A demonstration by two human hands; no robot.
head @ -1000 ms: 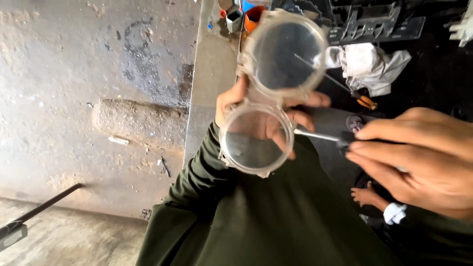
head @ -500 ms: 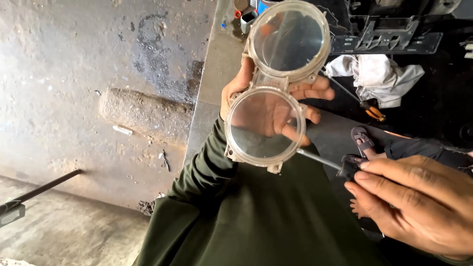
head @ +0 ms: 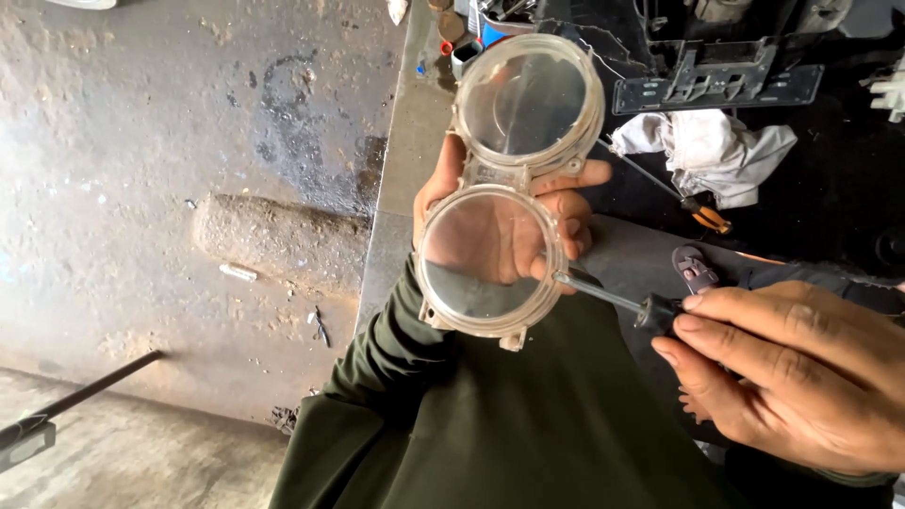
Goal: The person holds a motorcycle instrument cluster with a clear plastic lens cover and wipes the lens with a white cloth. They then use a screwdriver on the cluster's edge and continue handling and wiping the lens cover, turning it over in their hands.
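A clear cover (head: 509, 188) with two round lenses is held up in the centre of the frame, one lens above the other. It is gripped from behind by the left hand (head: 504, 221), whose fingers are curled round the narrow waist between the lenses and are seen through the lower one; held this way, both lens faces are left free and the right edge is presented to the tool. One screwdriver (head: 617, 300) is pinched at its dark handle by the fingertips of the right hand (head: 801, 372) at the lower right, and its thin shaft is laid across to the left so that the tip meets the right rim of the lower lens, apparently at a fixing point, though the exact spot is too small to be made out.

In the upper right, on a dark bench (head: 848, 217), one crumpled white rag (head: 707, 151) is seen, with a second screwdriver with an orange handle (head: 702, 215) just below it and one black bracket (head: 721, 80) above. A green sleeve (head: 405, 349) fills the bottom centre. The stained concrete floor (head: 170, 188) takes up the left half, and one dark rod (head: 75, 401) is lying at the lower left.
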